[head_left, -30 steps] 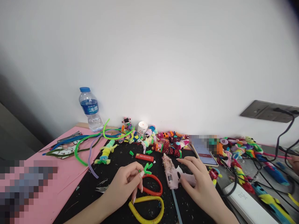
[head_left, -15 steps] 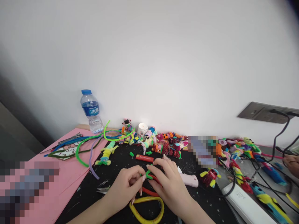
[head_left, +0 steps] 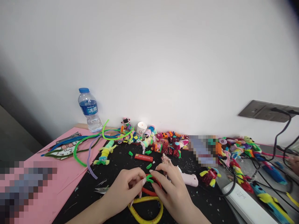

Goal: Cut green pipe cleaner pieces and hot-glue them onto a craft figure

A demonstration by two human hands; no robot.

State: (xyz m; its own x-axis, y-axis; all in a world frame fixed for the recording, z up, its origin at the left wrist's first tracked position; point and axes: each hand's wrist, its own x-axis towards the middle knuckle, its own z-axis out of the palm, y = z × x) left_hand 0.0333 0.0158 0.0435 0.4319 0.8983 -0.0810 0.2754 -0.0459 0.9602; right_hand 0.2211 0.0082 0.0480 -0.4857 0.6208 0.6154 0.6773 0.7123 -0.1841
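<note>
In the head view, a short bent piece of green pipe cleaner (head_left: 149, 178) is pinched between the fingertips of my two hands. My left hand (head_left: 127, 188) closes thumb and forefinger on its left side. My right hand (head_left: 170, 186) closes thumb and forefinger on its right side. A red loop (head_left: 149, 192) lies under and behind the fingers, partly hidden. Nearer to me is a yellow loop (head_left: 146, 221) on the black mat (head_left: 86, 199). Just beyond my fingertips lies another green piece (head_left: 149, 166). Scissors (head_left: 102, 190) lie left of my left hand, partly covered.
A red lighter-like bar (head_left: 143, 158) and a pale pink tool handle (head_left: 190, 179) are on the mat. Fuzzy pipe-cleaner figures (head_left: 167, 149) line the wall. A water bottle (head_left: 90, 110) stands back left. A white power bank (head_left: 249, 203) and black cables sit at right.
The view has shifted slightly. My right fingers have moved down a little, uncovering a green piece that lies on the mat. Both hands still pinch the bent green piece.
</note>
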